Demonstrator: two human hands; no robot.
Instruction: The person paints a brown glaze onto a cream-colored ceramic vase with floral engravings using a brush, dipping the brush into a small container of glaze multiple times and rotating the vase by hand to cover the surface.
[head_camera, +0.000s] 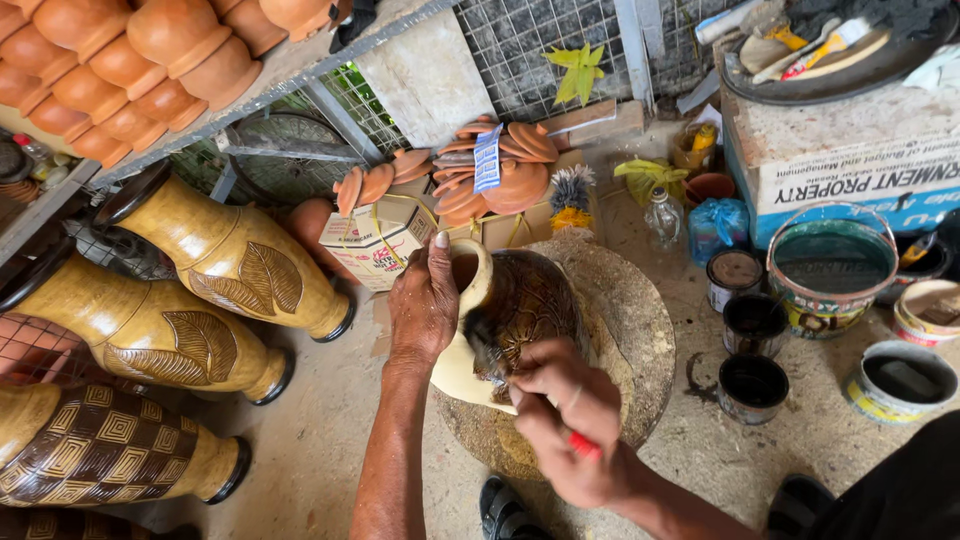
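On a round, paint-stained stone slab (640, 320) in the middle of the floor lies a cream clay vase (510, 320), tipped on its side and already part covered in dark brown over a raised leaf pattern. The left hand (422, 305) grips its neck, fingers curled close around the rim with the thumb up. The right hand (570, 425) is closed tight on a red-handled brush (500, 365), whose dark bristles touch the vase's lower side.

To the left, three tall finished vases (200, 290) lean close together, two golden with brown leaves, one with a brown square pattern, crowding the left forearm's side. Above them a shelf holds stacked terracotta pots (130, 60).

Just behind the vase stand small cardboard boxes (375, 245) tied with yellow string, one white with red print, heaped with terracotta lids and a white-and-blue paper tag (487, 158).

To the right, near the slab, sit several open paint tins (752, 388) with dark paint and a bucket (830, 265) of teal paint. Behind these stands a large white-and-blue printed carton (850, 165), a round tray of tubes on top.
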